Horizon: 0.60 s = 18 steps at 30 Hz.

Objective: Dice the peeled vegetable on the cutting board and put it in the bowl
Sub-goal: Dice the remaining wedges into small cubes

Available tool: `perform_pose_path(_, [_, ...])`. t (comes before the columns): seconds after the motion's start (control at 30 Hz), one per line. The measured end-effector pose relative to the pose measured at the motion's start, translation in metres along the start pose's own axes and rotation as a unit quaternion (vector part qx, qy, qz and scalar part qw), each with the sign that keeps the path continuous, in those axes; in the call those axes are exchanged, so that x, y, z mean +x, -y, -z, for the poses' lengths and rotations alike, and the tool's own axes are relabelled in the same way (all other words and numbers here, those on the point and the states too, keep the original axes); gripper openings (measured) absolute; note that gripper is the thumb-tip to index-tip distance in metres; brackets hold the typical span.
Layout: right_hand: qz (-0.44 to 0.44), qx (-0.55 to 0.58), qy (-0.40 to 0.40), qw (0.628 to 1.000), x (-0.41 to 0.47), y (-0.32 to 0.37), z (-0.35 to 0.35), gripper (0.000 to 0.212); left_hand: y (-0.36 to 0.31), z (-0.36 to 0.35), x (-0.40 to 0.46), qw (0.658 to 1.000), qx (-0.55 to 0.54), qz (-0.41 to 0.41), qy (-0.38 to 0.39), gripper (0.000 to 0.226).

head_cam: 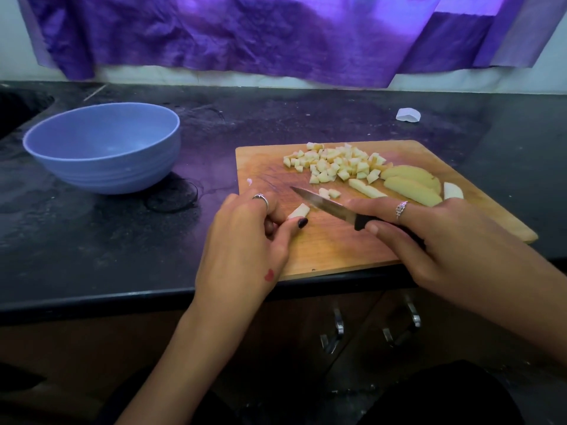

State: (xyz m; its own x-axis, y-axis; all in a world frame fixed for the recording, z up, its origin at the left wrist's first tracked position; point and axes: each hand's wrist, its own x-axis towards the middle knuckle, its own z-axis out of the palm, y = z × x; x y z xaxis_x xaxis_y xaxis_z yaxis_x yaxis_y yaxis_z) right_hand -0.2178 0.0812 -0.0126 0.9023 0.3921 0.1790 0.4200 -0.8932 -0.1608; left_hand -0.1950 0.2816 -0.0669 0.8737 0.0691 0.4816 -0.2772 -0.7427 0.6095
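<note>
In the head view, the left hand (245, 240) pinches a short potato strip (299, 211) flat on the cutting board (331, 250), its long axis running up-right toward the knife (325, 204). The right hand (429, 237) grips the black handle, blade crossing just beyond the strip's free end. Diced pieces (334, 164) lie farther back; the blue bowl (104, 145) sits on the bench well to the left.

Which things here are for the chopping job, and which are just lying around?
For the job: knife, cutting board, diced pile, uncut slices, strip pinched by the left hand, right hand, blue bowl.

Just lying about: white scrap, black hair tie, purple cloth.
</note>
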Motion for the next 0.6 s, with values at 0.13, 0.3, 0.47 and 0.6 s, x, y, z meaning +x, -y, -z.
perform_pose_path(0.13, [0.003, -0.012, 0.003, 1.0, 0.004, 0.008, 0.001, 0.049, 0.0, 0.0, -0.001, 1.0, 0.006, -0.003, 0.004, 0.026])
perform_pose_path(0.3, [0.012, -0.017, 0.009, 1.0, 0.007, 0.012, -0.002, 0.048, 0.0, 0.001, 0.0, 1.0, -0.004, -0.009, 0.006, 0.025])
perform_pose_path(0.47, [0.016, -0.035, 0.032, 0.999, 0.02, 0.019, -0.002, 0.039, -0.001, 0.002, 0.0, 1.0, -0.011, -0.007, 0.004, 0.023])
perform_pose_path(0.6, [0.017, -0.035, 0.044, 0.998, 0.016, 0.021, -0.003, 0.04, -0.002, 0.001, 0.0, 1.0, -0.005, -0.002, 0.007, 0.023])
